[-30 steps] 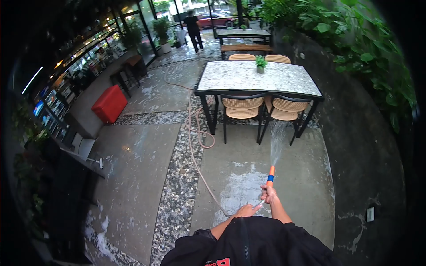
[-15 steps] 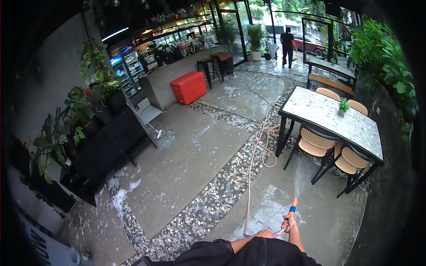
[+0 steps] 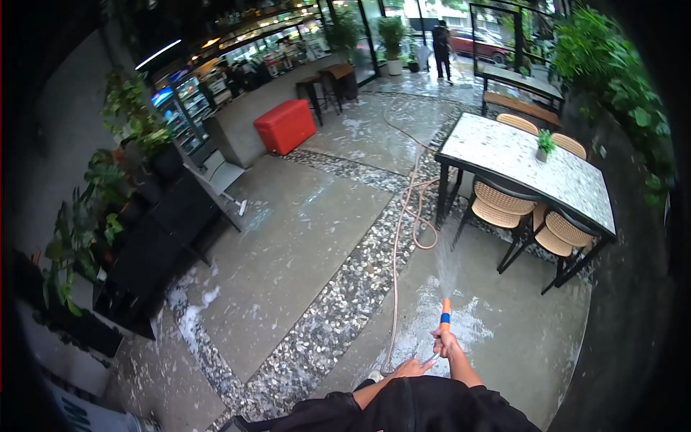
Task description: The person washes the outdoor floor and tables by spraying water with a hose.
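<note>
My right hand [image 3: 448, 344] is wrapped round an orange and blue hose nozzle [image 3: 445, 315], which points away from me over the floor. Water [image 3: 448, 270] sprays from its tip toward the near legs of the table and chairs. Just left of and below it, my left hand [image 3: 413, 369] is closed on the thin hose [image 3: 394, 302] behind the nozzle. From there the pale pink hose runs forward across the pebble strip and lies in loops beside the table. White suds [image 3: 468, 327] cover the wet concrete around the nozzle.
A speckled-top table [image 3: 497, 147] with woven chairs [image 3: 502, 205] stands at the right. Potted plants and a black cabinet [image 3: 162, 237] line the left. A red cooler [image 3: 285, 127] sits by the counter. Farther back, a person in dark clothes [image 3: 441, 50] stands near the entrance.
My hands and the nozzle have swung left, so the spray now lands nearer the table's left leg. The whole view has shifted slightly. The distant person has turned.
</note>
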A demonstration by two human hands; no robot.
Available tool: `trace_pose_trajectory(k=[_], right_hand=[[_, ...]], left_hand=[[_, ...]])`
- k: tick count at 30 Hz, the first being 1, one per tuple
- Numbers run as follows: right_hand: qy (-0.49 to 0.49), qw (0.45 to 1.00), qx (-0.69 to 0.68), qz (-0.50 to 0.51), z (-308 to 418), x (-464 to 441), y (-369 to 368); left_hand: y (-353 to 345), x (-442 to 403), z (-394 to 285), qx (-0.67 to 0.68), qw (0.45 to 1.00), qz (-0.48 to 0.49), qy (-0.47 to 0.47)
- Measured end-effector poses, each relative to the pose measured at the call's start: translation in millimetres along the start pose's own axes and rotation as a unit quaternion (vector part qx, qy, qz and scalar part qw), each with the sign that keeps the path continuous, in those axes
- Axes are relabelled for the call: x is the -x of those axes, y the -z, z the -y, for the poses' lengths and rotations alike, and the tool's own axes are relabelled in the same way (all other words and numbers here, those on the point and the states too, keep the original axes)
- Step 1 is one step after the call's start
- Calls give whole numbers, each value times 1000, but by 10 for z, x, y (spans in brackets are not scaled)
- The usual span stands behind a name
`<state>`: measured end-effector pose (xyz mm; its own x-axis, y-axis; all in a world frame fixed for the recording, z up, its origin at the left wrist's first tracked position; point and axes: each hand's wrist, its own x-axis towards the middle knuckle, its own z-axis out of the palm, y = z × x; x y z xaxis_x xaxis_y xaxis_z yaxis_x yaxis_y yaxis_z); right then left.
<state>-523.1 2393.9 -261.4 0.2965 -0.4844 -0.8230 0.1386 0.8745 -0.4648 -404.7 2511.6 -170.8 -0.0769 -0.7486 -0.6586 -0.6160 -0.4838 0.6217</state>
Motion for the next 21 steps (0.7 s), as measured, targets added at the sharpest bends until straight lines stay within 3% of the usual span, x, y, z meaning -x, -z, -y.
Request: trace_pose_trajectory(k=[2, 6, 9, 18, 21], right_hand=[[15, 999, 40, -23, 42, 85, -150], [15, 995, 61, -73, 190, -29, -303], [6, 997, -4, -72, 347, -246, -456], [31, 999, -20, -40, 747, -818, -1534], [22, 997, 40, -58, 777, -992, -1903]], left_hand=[[-284, -426, 482, -41, 997, -27, -59], [-252, -773, 690, -69, 984, -64, -150], [187, -872, 648, -88, 981, -40, -170], [1518, -961, 865, -132, 974, -35, -183], [1921, -854, 894, -152, 968, -36, -194]])
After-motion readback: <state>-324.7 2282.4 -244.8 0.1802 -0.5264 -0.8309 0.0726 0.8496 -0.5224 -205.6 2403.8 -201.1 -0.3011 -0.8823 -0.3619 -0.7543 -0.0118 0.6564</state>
